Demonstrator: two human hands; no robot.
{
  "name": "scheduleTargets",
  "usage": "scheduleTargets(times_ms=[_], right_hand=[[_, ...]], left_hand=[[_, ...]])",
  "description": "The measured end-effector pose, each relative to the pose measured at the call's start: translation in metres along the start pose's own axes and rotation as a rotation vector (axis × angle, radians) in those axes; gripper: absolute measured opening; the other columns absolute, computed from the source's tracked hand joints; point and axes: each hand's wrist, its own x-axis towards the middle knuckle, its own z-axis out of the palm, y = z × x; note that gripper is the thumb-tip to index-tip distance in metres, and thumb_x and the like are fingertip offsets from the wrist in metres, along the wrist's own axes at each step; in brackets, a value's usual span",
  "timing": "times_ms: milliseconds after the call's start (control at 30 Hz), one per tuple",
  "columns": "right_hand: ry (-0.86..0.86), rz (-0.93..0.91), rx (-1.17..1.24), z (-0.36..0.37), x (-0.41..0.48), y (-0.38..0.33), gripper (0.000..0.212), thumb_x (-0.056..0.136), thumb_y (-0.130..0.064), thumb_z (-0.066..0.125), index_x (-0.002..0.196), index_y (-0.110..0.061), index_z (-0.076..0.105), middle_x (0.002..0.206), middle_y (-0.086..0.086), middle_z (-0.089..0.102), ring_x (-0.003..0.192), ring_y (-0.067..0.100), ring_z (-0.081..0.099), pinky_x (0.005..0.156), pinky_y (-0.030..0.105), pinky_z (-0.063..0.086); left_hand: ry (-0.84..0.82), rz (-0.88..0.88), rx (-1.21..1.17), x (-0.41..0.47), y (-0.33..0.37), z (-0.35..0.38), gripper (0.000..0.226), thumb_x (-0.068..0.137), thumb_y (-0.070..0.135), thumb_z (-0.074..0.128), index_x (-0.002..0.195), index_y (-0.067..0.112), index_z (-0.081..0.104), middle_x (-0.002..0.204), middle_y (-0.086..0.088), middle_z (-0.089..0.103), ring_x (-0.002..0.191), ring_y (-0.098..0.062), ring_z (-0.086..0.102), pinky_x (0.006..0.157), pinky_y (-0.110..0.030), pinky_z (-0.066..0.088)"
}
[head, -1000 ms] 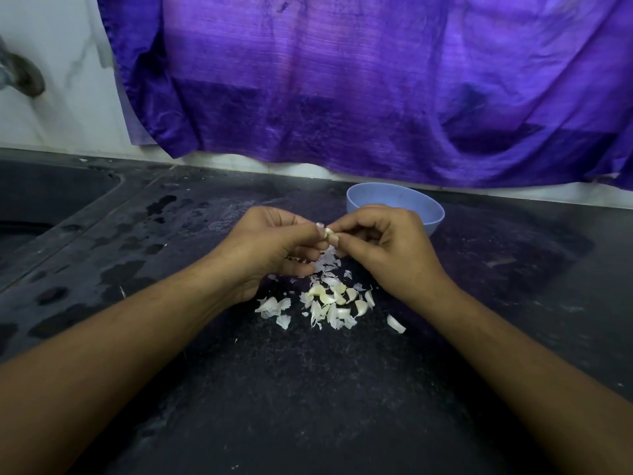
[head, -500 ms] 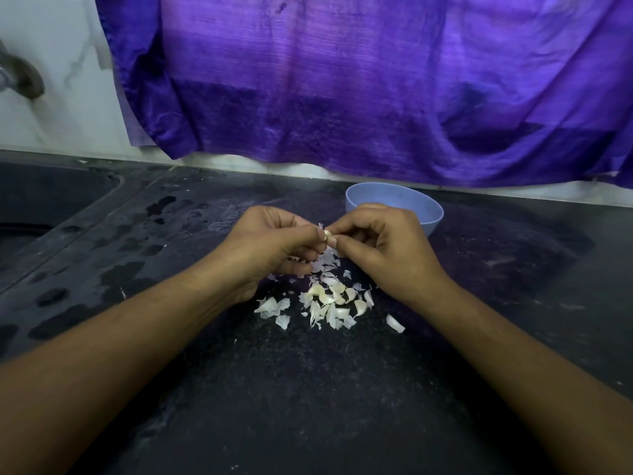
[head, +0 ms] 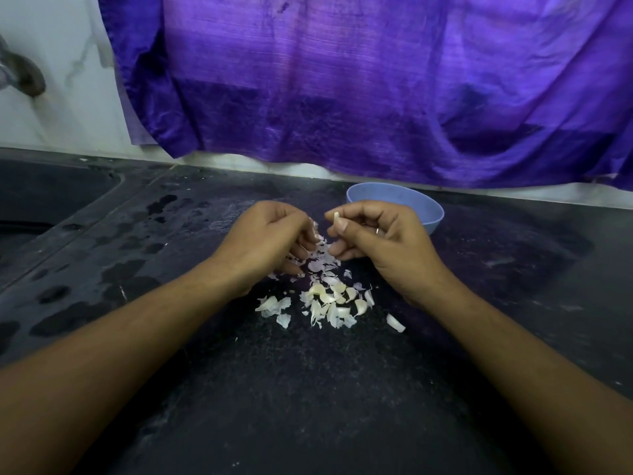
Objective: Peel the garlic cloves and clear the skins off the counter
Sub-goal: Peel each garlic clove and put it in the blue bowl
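Observation:
My right hand point(head: 380, 241) pinches a small pale garlic clove point(head: 336, 218) between thumb and forefinger, just in front of a blue bowl point(head: 426, 209). A short gap to the left, my left hand point(head: 270, 238) has its fingers curled and pinches a thin piece of garlic skin point(head: 314, 231) at the fingertips. Below both hands a heap of garlic skins point(head: 329, 303) lies scattered on the black counter point(head: 308, 389). One stray skin point(head: 395, 322) lies off to the right of the heap. The bowl's inside is hidden by my right hand.
A purple cloth point(head: 376, 87) hangs down the wall behind the counter. A sunken sink point(head: 41, 200) lies at the far left, with a metal tap point(head: 20, 75) above it. Wet patches point(head: 113, 269) mark the counter on the left.
My hands, joined on the clove before, have pulled apart. The right hand keeps the clove and the left has come away with a piece of skin.

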Motion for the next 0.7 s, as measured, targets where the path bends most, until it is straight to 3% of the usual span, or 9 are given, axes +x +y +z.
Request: scheduleTargets(times_ms=[133, 267, 367, 500, 700], right_hand=[[-0.002, 0.022, -0.029, -0.0013, 0.0015, 0.0015, 0.015, 0.094, -0.004, 0.070, 0.109, -0.006, 0.072, 0.087, 0.017, 0.076, 0.075, 0.023, 0.075, 0.072, 0.032, 0.061], [-0.008, 0.021, -0.047, -0.0037, 0.0019, 0.0017, 0.009, 0.093, -0.004, 0.073, 0.102, -0.005, 0.071, 0.083, 0.015, 0.075, 0.075, 0.025, 0.075, 0.071, 0.031, 0.061], [-0.011, 0.005, -0.078, -0.0039, 0.0023, 0.0038, 0.008, 0.095, -0.005, 0.070, 0.103, -0.005, 0.070, 0.084, 0.016, 0.074, 0.077, 0.025, 0.075, 0.071, 0.031, 0.062], [-0.044, -0.037, -0.131, -0.0044, 0.0026, 0.0066, 0.007, 0.097, -0.007, 0.069, 0.104, -0.008, 0.071, 0.085, 0.008, 0.075, 0.076, 0.024, 0.076, 0.070, 0.032, 0.061], [-0.063, -0.079, -0.186, -0.0048, 0.0020, 0.0080, 0.012, 0.095, -0.008, 0.072, 0.107, -0.007, 0.074, 0.089, 0.010, 0.077, 0.075, 0.025, 0.076, 0.073, 0.040, 0.062]], left_hand=[[0.030, 0.085, 0.089, 0.0006, -0.0015, -0.0032, 0.026, 0.099, 0.023, 0.063, 0.081, 0.010, 0.074, 0.080, -0.003, 0.075, 0.072, -0.015, 0.070, 0.069, -0.044, 0.065], [0.063, 0.103, 0.182, 0.0008, -0.0009, -0.0065, 0.027, 0.086, 0.038, 0.081, 0.075, 0.014, 0.076, 0.074, -0.006, 0.075, 0.069, -0.019, 0.074, 0.069, -0.041, 0.066], [0.043, 0.095, 0.139, 0.0009, 0.0001, -0.0062, 0.028, 0.080, 0.033, 0.087, 0.076, 0.012, 0.069, 0.075, -0.011, 0.074, 0.066, -0.018, 0.070, 0.069, -0.041, 0.065], [-0.037, 0.043, -0.013, 0.0010, 0.0007, -0.0036, 0.021, 0.085, 0.024, 0.083, 0.088, 0.009, 0.070, 0.083, -0.010, 0.070, 0.076, -0.016, 0.068, 0.071, -0.042, 0.063], [-0.089, -0.006, -0.141, 0.0014, 0.0005, -0.0006, 0.023, 0.091, 0.018, 0.077, 0.098, -0.003, 0.075, 0.086, -0.005, 0.075, 0.072, -0.007, 0.067, 0.062, -0.029, 0.061]])
